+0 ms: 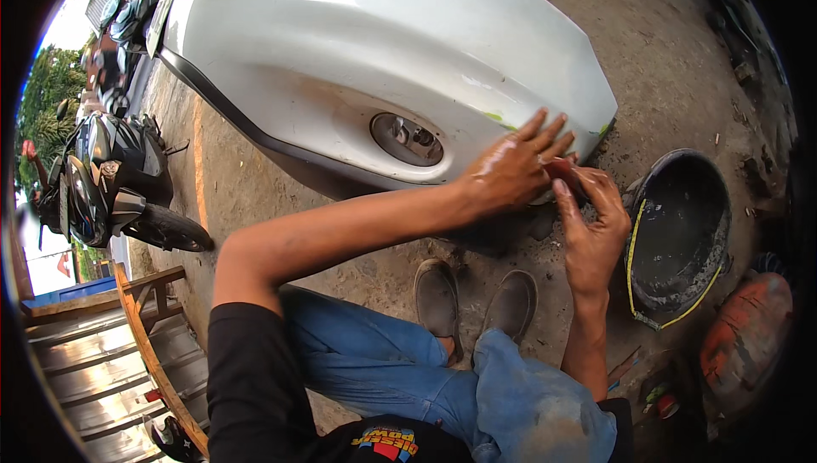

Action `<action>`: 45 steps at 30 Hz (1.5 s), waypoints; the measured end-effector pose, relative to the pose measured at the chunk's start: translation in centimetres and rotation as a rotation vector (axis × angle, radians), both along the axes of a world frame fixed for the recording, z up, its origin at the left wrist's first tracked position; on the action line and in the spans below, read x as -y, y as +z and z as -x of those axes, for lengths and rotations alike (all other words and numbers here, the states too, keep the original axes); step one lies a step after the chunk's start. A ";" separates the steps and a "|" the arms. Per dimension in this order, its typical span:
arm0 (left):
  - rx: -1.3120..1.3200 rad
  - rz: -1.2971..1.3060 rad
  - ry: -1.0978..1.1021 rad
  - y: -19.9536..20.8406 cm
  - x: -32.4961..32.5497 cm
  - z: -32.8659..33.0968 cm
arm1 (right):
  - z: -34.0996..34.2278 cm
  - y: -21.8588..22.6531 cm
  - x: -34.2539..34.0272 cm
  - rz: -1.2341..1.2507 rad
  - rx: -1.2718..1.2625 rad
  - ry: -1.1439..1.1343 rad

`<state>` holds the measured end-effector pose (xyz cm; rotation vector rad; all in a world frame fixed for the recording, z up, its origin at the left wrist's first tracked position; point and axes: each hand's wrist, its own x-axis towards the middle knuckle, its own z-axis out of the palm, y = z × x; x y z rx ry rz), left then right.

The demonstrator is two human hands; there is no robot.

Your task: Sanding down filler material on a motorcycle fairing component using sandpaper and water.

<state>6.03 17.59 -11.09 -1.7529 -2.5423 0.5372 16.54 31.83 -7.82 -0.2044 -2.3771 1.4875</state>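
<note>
A large white bumper-like vehicle panel (340, 33) with a dark lower edge stands in front of me. A round recess (408, 140) sits in its near side, and bright green marks show near its right end. My left hand (509, 169) lies over that right end, fingers stretched and apart, with whitish wet streaks on its back. Just beside it my right hand (596, 237) pinches a small reddish-brown sheet (559, 170), which looks like sandpaper. The sheet touches or nearly touches the left hand's fingers; its far side is hidden.
A black bucket (634, 208) with a yellow band stands to the right on the rough floor. An orange-red worn object (747, 335) lies beyond it. At the left are parked motorcycles (111, 182) and a wooden-framed bench (140, 335). My shoes (438, 297) are below the panel.
</note>
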 end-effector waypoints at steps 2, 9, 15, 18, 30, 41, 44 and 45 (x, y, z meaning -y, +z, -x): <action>-0.070 -0.096 0.043 2.1 2.9 0.7 | -2.2 -0.6 -2.0 0.142 0.055 -0.129; -0.040 -0.202 0.377 7.0 9.8 0.1 | -9.9 -5.5 -14.0 -0.080 0.337 -0.575; 0.098 -0.167 0.255 3.2 3.6 -1.2 | -11.4 -7.8 -18.4 -0.388 0.741 -0.376; 0.089 -0.097 0.132 1.2 -0.9 -2.5 | -10.0 -8.0 -18.3 -0.432 0.762 -0.266; 0.206 0.041 -0.128 5.7 1.5 0.8 | -9.5 -1.2 -14.6 0.003 0.340 -0.551; -0.014 -0.094 0.443 14.0 8.3 16.2 | 1.1 6.4 -10.6 0.092 0.236 -0.515; 0.051 -0.102 0.474 14.6 7.5 19.3 | 2.9 8.7 -10.1 0.074 0.143 -0.506; 0.079 -0.095 0.480 14.8 6.9 20.5 | 3.1 9.1 -10.3 0.069 0.123 -0.497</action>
